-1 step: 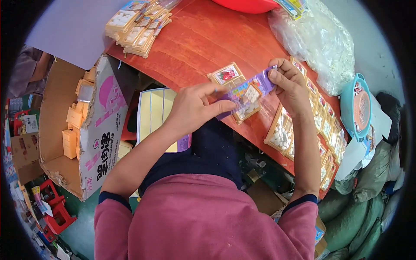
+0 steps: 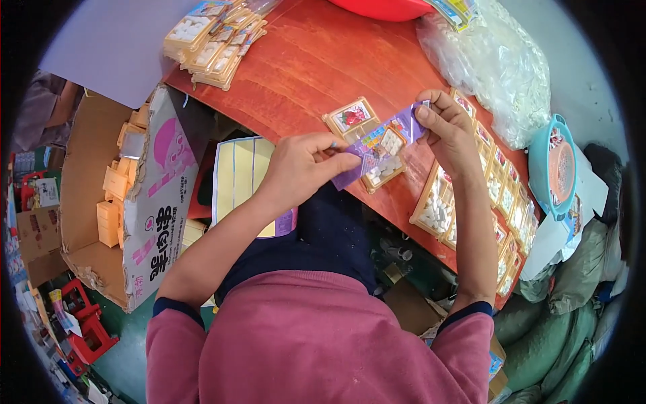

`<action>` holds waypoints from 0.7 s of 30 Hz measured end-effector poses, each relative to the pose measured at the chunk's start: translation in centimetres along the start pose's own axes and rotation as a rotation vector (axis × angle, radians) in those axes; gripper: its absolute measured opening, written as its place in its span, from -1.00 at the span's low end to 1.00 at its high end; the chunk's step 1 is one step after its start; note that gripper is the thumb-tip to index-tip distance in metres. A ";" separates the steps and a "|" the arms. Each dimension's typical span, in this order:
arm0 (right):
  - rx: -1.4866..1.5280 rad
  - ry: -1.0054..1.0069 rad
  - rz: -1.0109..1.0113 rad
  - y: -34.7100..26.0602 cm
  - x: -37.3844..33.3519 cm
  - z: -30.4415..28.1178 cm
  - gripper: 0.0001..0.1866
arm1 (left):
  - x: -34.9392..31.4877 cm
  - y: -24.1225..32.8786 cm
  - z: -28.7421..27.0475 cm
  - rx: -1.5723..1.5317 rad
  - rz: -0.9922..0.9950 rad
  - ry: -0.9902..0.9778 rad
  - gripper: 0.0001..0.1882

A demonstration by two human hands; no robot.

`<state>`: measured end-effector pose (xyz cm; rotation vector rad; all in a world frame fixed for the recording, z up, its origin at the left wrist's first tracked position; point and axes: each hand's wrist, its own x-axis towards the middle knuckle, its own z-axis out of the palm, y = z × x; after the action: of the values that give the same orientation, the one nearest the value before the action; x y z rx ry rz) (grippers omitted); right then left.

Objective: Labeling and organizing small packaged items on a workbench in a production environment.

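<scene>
A purple printed strip (image 2: 404,125), card or film, is stretched at a slant between my hands above the table's near edge. My left hand (image 2: 300,163) pinches its lower left end between thumb and fingers. At its upper right end, my right hand (image 2: 447,126) grips a corner the same way. White pieces show in the strip's middle; whether printed or seen through it, I cannot tell. Beneath lies a yellow plastic tray (image 2: 352,116) with a red picture and white pieces, partly hidden by the strip.
Rows of filled trays (image 2: 436,205) line the red table (image 2: 289,71) at right. Packed trays (image 2: 219,47) are stacked far left. A clear bag (image 2: 494,67), a turquoise basket (image 2: 540,158) and a red basin (image 2: 383,8) stand around. A cardboard box (image 2: 158,222) holds orange trays at left.
The purple strip has tilted so its printed face shows flatter and brighter. My left fingers have shifted slightly at its lower end; my right hand stays nearly in place.
</scene>
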<state>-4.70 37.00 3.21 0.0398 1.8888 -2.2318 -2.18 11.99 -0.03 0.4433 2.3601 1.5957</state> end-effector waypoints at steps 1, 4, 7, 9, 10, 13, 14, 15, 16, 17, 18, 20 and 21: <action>0.000 -0.003 0.001 0.3 0.4 -0.2 -0.80 | 0.1 -1.0 0.5 -0.126 -0.007 0.045 -0.71; -0.274 0.047 0.041 1.2 1.3 -0.6 -0.76 | 0.4 -2.4 1.4 -0.260 -0.054 0.096 -0.73; -0.390 0.038 0.030 1.8 2.0 -0.4 -0.71 | 1.0 -2.5 1.4 -0.288 -0.100 0.091 -0.73; -0.509 0.064 0.041 2.1 2.5 -0.5 -0.65 | 1.2 -2.2 1.2 -0.310 -0.109 0.076 -0.71; -0.509 0.065 0.041 2.4 2.7 -0.7 -0.65 | 1.4 -1.7 1.0 -0.333 -0.162 0.086 -0.69; -0.523 0.069 0.044 3.2 3.2 -1.1 -0.62 | 1.8 -1.6 0.9 -0.311 -0.201 0.092 -0.67; -0.540 0.071 0.030 3.3 3.2 -1.2 -0.62 | 2.0 -1.6 0.9 -0.267 -0.187 0.086 -0.66; -0.558 0.075 0.016 3.4 3.3 -1.4 -0.61 | 2.1 -1.6 1.0 -0.268 -0.187 0.085 -0.66; -0.558 0.076 0.018 3.5 3.3 -1.5 -0.61 | 2.3 -1.4 1.0 -0.258 -0.212 0.075 -0.68; -0.671 0.103 -0.014 3.7 3.4 -1.6 -0.61 | 2.4 -1.3 1.1 -0.249 -0.237 0.064 -0.71; -0.783 0.129 -0.046 3.9 3.5 -1.6 -0.62 | 2.6 -1.2 1.1 -0.250 -0.237 0.064 -0.71; -0.838 0.136 -0.064 4.3 3.4 -1.6 -0.59 | 2.8 -1.1 1.2 -0.165 -0.224 0.056 -0.79; -0.893 0.142 -0.083 4.2 3.4 -1.3 -0.56 | 2.8 -1.0 1.0 -0.167 -0.224 0.055 -0.79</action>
<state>-7.43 37.18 -1.68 -0.0252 2.8148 -1.2600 -4.50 13.63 -1.48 0.0971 2.2011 1.6976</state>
